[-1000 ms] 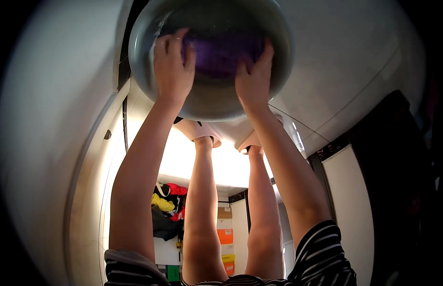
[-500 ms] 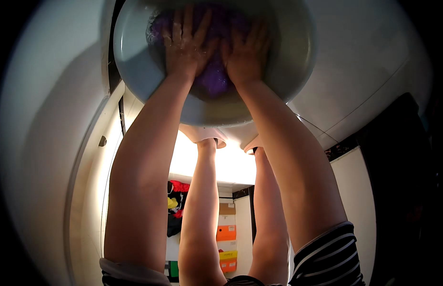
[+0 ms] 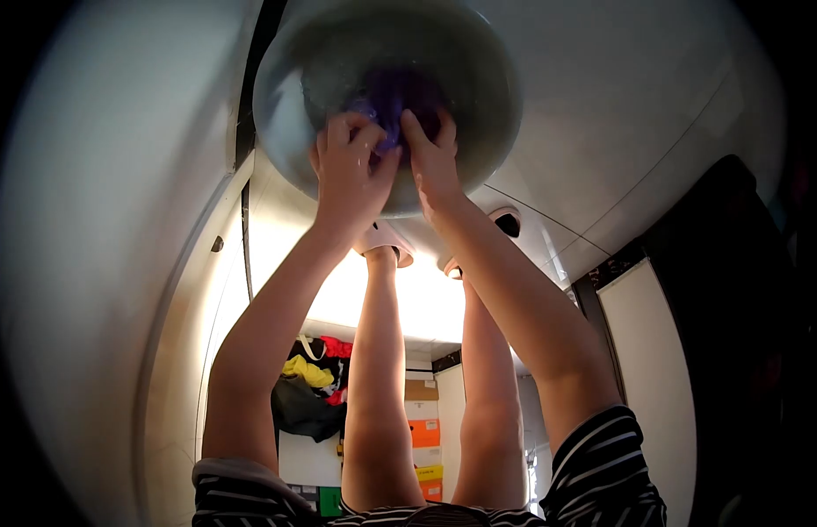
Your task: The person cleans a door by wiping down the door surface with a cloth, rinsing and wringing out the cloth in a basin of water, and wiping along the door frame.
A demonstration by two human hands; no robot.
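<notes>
A wide, pale basin holds water and a dark purple cloth, bunched near the middle. At the cloth's near left side, my left hand has its fingers curled into the fabric. My right hand closes on the right part of the same cloth, thumb toward the left hand. The fingertips of both hands are partly hidden by the cloth and the shadow in the basin.
The basin stands on a pale tiled floor in front of my feet in light shoes. To the left is a white wall. Behind me are piled clothes and stacked boxes. A dark object stands at the right.
Both hands were spread flat on the purple cloth; now their fingers are curled into it and nearer to me. The cloth is gathered into a smaller bunch. The camera view has shifted.
</notes>
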